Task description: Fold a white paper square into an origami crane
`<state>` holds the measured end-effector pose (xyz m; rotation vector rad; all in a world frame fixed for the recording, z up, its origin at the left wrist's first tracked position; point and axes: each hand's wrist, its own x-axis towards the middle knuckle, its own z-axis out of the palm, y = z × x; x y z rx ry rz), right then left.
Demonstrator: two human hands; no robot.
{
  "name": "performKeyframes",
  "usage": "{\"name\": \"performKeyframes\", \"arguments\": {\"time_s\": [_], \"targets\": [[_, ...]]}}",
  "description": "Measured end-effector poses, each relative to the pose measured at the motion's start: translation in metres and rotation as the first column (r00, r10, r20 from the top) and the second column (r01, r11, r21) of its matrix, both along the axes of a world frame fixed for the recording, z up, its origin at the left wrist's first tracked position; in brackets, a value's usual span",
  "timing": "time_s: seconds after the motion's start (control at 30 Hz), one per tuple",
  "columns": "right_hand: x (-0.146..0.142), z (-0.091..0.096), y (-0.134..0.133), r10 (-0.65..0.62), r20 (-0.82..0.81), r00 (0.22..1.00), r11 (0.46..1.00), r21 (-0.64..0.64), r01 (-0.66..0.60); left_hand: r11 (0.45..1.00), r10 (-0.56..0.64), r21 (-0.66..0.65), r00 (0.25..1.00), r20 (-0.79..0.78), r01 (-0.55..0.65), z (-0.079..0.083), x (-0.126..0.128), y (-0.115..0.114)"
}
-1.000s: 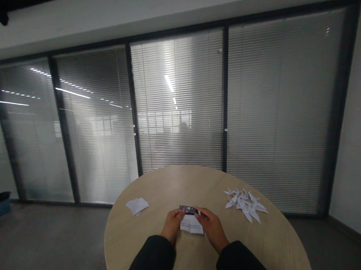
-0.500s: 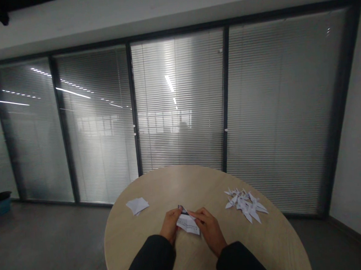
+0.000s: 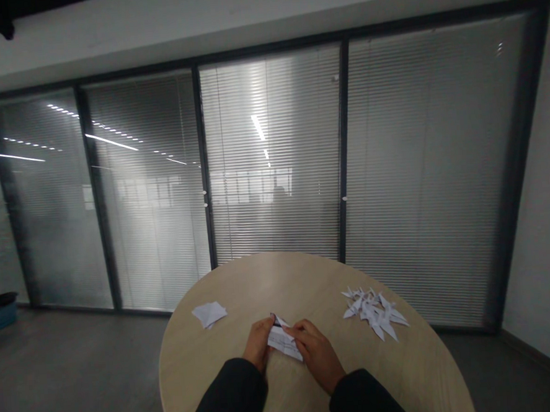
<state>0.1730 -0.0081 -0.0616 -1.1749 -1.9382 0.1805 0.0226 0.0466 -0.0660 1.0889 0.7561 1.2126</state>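
We are working with both hands close together near the front of the round wooden tabletop (image 3: 307, 275), and between them lies a folded printed paper (image 3: 283, 337). Its long axis runs slantwise, from a narrow upper end by our left hand toward a lower end that points forward of our right hand. The upper end sits just beyond our left hand (image 3: 259, 344), which is closed narrowly on that side of the fold, its fingers curled around the edge.

Our right hand (image 3: 317, 355) reaches in from the other side, its fingers close together and lying against the paper's right edge. We cannot tell whether its thumb is pinching from beneath, because the fingers hide it. The lower end of the paper lies nearer this hand, while the upper tip is nearer the left.

Both black sleeves (image 3: 233, 398) enter from the bottom of the view. Off to the right, well apart from the hands, lies a loose pile of pointed origami figures (image 3: 375, 313), probably paper cranes. Off to the left, nearer our left hand, lies a small folded white sheet (image 3: 209, 314).
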Motion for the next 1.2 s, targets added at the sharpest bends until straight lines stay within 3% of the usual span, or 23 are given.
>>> {"name": "performKeyframes", "arguments": {"time_s": [0.47, 1.2], "targets": [[-0.0005, 0.003, -0.0005, -0.008, 0.103, 0.995, 0.999, 0.046, 0.003, 0.998, 0.023, 0.058, 0.999, -0.023, -0.021, -0.0031, -0.0014, 0.0036], [-0.001, 0.0061, -0.0026, -0.044, 0.225, 0.973, 0.998, 0.056, 0.032, 1.0, -0.01, -0.01, 0.998, 0.061, 0.011, 0.0051, -0.0014, -0.0023]]}}
